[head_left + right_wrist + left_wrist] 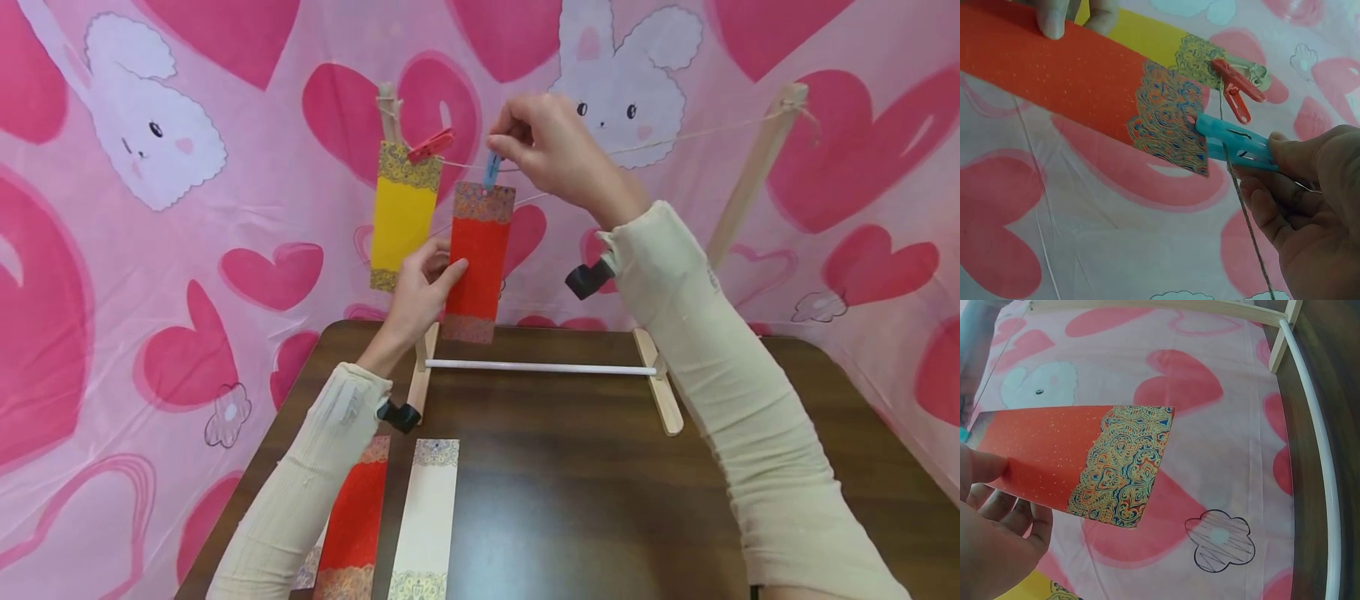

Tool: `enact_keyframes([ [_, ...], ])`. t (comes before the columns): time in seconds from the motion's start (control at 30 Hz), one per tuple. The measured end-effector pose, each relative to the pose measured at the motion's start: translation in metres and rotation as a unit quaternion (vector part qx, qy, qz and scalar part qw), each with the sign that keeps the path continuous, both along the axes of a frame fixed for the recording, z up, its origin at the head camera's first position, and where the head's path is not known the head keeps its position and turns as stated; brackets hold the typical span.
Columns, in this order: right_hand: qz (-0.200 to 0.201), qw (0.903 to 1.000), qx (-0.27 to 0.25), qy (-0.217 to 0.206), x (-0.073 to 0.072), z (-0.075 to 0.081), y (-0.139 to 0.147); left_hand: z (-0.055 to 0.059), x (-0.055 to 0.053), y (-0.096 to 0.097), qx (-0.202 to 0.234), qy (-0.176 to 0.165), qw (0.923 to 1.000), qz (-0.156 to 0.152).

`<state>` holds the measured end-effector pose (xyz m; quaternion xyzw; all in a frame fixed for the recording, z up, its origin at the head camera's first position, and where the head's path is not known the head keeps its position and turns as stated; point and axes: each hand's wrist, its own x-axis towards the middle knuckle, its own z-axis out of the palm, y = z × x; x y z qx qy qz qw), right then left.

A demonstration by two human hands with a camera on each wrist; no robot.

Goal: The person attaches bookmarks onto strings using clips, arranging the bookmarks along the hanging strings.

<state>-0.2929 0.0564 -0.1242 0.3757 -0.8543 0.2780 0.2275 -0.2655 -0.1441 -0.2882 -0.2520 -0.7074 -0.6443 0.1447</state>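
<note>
A red paper bookmark point(477, 258) with patterned ends hangs upright by the string. My left hand point(422, 287) pinches its left edge, thumb in front and fingers behind. At its top edge is a blue clothespin point(1235, 142), which my right hand point(562, 154) pinches between thumb and fingers. In the right wrist view the pin's jaws meet the patterned end, and the string point(1244, 206) passes at the pin. A yellow bookmark point(405, 212) hangs to the left, under a red clothespin point(431, 145).
The wooden stand has a left post point(389, 117), a right post point(757, 175) and a white crossbar point(540, 367). On the brown table point(600, 500) lie another red bookmark point(352, 517) and a white bookmark point(424, 517). A pink heart-patterned cloth point(277, 200) hangs behind.
</note>
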Motion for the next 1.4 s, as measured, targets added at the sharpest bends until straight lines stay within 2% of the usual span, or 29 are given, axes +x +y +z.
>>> enact_keyframes([
  [0.17, 0.0, 0.9996, 0.009, -0.025, 0.003, -0.002, -0.002, 0.001, 0.0, 0.0, 0.006, 0.007, 1.0, 0.001],
  [0.37, -0.006, 0.9971, 0.049, -0.058, 0.003, -0.003, -0.005, -0.001, -0.002, -0.002, 0.007, 0.007, 1.0, -0.001],
  [0.53, -0.026, 0.9938, 0.071, -0.081, 0.004, -0.009, -0.003, -0.006, -0.003, -0.004, -0.014, -0.002, 0.9999, 0.01],
  [0.67, -0.038, 0.9945, 0.056, -0.08, 0.007, -0.016, 0.001, -0.011, -0.003, -0.008, -0.032, -0.018, 0.999, 0.024],
  [0.77, -0.041, 0.9974, 0.035, -0.048, 0.011, -0.022, 0.004, -0.018, -0.002, -0.013, -0.035, -0.03, 0.9986, 0.025],
  [0.87, -0.04, 0.999, 0.014, 0.012, 0.017, -0.028, 0.008, -0.025, -0.001, -0.019, -0.026, -0.036, 0.9988, 0.021],
  [1.03, -0.031, 0.9944, -0.001, 0.101, 0.032, -0.038, 0.018, -0.038, 0.007, -0.025, -0.023, -0.049, 0.9983, 0.023],
  [1.17, -0.028, 0.9906, 0.007, 0.134, 0.047, -0.048, 0.025, -0.045, 0.019, -0.028, -0.027, -0.056, 0.9978, 0.021],
  [1.4, -0.016, 0.989, 0.002, 0.147, 0.066, -0.06, 0.033, -0.051, 0.037, -0.032, -0.06, -0.051, 0.9966, 0.027],
])
